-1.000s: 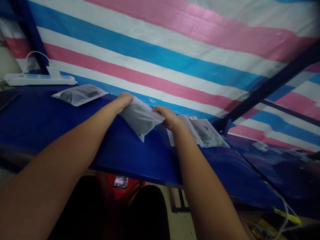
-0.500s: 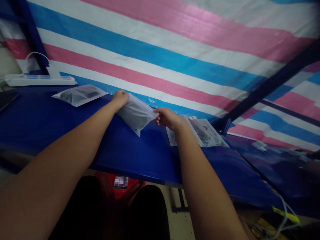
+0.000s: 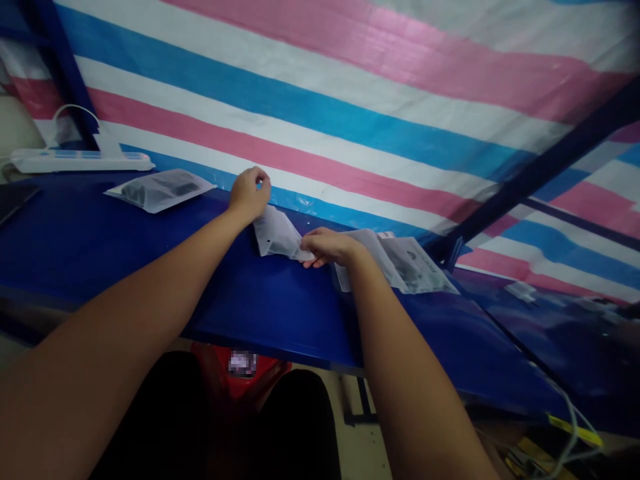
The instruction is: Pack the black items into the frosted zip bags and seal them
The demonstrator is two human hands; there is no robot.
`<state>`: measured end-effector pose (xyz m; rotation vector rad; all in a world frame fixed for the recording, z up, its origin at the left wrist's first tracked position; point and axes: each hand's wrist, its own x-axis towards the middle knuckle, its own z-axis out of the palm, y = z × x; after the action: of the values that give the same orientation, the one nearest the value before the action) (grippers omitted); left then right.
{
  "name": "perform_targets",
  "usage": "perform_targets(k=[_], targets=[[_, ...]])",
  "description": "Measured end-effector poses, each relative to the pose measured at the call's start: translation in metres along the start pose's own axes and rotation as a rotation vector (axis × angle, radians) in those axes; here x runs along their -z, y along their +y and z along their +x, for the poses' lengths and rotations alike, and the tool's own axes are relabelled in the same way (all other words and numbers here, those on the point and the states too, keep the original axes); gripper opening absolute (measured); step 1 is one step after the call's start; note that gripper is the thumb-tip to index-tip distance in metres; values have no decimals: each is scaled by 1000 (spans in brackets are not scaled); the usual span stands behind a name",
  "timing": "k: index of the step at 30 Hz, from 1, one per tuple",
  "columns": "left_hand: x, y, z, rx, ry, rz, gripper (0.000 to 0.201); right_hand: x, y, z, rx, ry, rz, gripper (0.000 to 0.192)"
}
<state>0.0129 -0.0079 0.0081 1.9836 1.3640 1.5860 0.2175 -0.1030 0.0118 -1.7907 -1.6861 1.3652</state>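
A frosted, translucent zip bag point(image 3: 278, 235) lies tilted over the blue table between my hands, with a small dark dot near its left end. My right hand point(image 3: 325, 247) is closed on the bag's right end, thumb on top. At the bag's far left edge, my left hand point(image 3: 250, 192) is raised with curled fingers, a small gap showing between thumb and forefinger. Whether it pinches anything is hidden. Another frosted bag with something dark inside point(image 3: 163, 189) lies to the left. Right of my right hand, overlapping frosted bags point(image 3: 413, 267) hold dark contents.
A white power strip point(image 3: 83, 161) with a plug sits at the table's far left. Behind the blue table point(image 3: 280, 320) hangs a striped plastic sheet point(image 3: 300, 100). A red stool point(image 3: 245, 380) is below the front edge; cables point(image 3: 570, 427) hang at lower right.
My left hand has risen and moved slightly right, its fingers now curled with a gap. My right hand has lowered a little. The bag between them has turned and looks smaller.
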Motion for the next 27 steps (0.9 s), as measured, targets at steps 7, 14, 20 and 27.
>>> perform_targets(k=[7, 14, 20, 27], targets=[[-10, -5, -12, -19, -600, 34, 24, -7, -7, -5, 42, -131, -19, 23], [-9, -5, -12, -25, -577, -2, 18, -9, 0, 14, 161, 91, -54, 25], [-14, -5, -15, -57, -489, -10, 20, -11, 0, 15, 171, 119, -143, 23], [-25, -22, -5, 122, -108, -161, 15, -17, -8, 9, 118, 190, -341, 20]])
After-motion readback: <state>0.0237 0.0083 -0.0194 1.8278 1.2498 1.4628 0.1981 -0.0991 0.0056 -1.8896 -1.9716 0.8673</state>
